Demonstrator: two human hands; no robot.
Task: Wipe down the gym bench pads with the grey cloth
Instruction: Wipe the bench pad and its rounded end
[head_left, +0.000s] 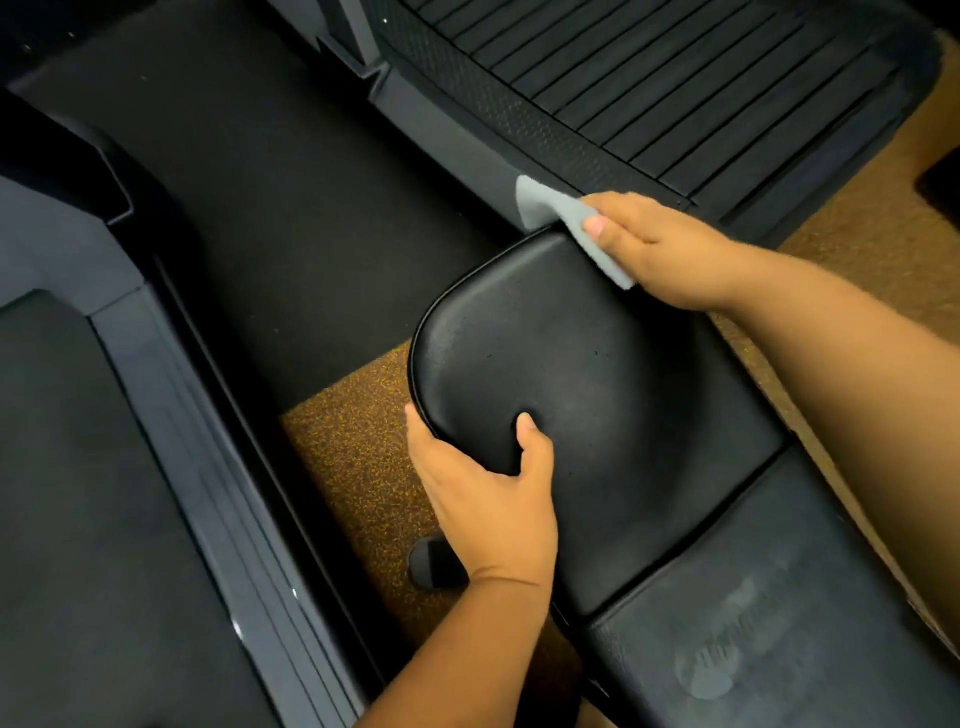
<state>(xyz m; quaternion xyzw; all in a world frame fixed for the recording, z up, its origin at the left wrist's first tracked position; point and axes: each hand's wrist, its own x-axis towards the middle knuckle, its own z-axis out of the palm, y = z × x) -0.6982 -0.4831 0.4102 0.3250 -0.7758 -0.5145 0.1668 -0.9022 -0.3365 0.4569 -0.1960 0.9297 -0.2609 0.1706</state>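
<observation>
A black rounded seat pad (582, 364) of the gym bench fills the middle of the view. A second black pad (779, 597), dull and smeared, joins it at the lower right. My left hand (488, 499) grips the seat pad's near-left edge, thumb on top and fingers curled under. My right hand (660, 249) holds the grey cloth (545, 205) at the pad's far right edge. The cloth hangs over that rim, part of it under my fingers.
A treadmill with a slatted black belt (675, 88) lies at the far right. Another treadmill deck (78, 493) with grey side rails runs along the left. A black mat (291, 208) and speckled brown floor (348, 441) lie between them. A black bench foot (434, 564) sits below my left wrist.
</observation>
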